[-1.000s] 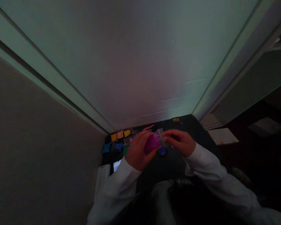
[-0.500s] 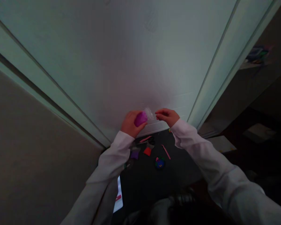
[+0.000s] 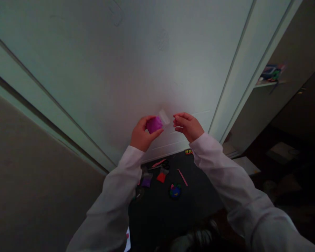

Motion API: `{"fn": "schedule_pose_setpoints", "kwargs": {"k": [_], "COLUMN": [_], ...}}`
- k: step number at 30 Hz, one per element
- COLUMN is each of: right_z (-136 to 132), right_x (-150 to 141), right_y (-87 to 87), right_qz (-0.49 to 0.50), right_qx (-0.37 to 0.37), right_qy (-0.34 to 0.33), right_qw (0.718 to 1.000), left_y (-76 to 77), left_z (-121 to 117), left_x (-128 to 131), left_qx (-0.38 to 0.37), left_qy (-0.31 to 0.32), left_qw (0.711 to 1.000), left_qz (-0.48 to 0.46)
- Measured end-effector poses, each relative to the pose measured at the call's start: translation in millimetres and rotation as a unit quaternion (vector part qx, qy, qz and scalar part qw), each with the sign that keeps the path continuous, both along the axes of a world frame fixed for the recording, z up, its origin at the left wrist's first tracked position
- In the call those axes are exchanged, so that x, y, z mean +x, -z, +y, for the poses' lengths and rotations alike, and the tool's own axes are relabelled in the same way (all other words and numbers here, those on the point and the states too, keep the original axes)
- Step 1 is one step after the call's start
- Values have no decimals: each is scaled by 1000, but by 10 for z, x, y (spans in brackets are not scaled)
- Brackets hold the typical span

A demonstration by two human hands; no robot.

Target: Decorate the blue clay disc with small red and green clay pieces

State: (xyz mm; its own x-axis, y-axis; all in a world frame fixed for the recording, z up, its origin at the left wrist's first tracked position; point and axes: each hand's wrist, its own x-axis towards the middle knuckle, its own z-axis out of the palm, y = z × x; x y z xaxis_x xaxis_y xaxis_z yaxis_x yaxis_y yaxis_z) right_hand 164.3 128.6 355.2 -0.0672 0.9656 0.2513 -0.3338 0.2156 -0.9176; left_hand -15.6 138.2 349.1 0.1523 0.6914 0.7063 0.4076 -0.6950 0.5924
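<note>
Raised in front of the white panel, my left hand (image 3: 141, 133) grips a small clear zip bag (image 3: 164, 117) with bright purple-pink clay-like stuff (image 3: 154, 124) in its lower part. The bag's clear top end points up and right, out past my fingers. Just right of it, apart from the bag, is my right hand (image 3: 188, 126), with its fingers curled and tips close together; whether a small piece sits between them is hidden. Below, on the dark tabletop (image 3: 157, 213), lies a round dark piece with blue, green and pink decoration (image 3: 175, 191).
A pink tweezers-like tool (image 3: 182, 177), a red bag (image 3: 162, 175), a purple bag (image 3: 147, 180), and scissors (image 3: 162, 165) beside a pink strip lie on the tabletop. A yellow-dotted piece (image 3: 188, 152) is at the back edge. The white panel (image 3: 147, 70) rises behind; a shelf (image 3: 269, 83) stands right.
Both hands have risen from over the tabletop to in front of the panel. My right hand, at the bag's clear end earlier, is now apart from it. The view has shifted too.
</note>
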Motion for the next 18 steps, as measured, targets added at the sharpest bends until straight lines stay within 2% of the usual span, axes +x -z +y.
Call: {"fn": "schedule_pose_setpoints", "kwargs": {"k": [2, 6, 12, 18], "right_z": [-184, -541, -992, -1246], "right_x": [-12, 12, 96, 106], "right_y": [21, 77, 179, 241], "right_qz": [-24, -91, -236, -318], "right_qx": [20, 61, 79, 62], "right_qy": [5, 4, -25, -68], "right_qw": [1000, 994, 968, 944], "left_y": [-6, -9, 129, 237], "left_z": [-249, -670, -1083, -1335], "left_x": [-16, -42, -66, -95], "left_qx": [40, 68, 49, 42], "left_qy": [-33, -16, -10, 26], "left_qw": [995, 983, 979, 975], "left_qz": [86, 171, 198, 215]}}
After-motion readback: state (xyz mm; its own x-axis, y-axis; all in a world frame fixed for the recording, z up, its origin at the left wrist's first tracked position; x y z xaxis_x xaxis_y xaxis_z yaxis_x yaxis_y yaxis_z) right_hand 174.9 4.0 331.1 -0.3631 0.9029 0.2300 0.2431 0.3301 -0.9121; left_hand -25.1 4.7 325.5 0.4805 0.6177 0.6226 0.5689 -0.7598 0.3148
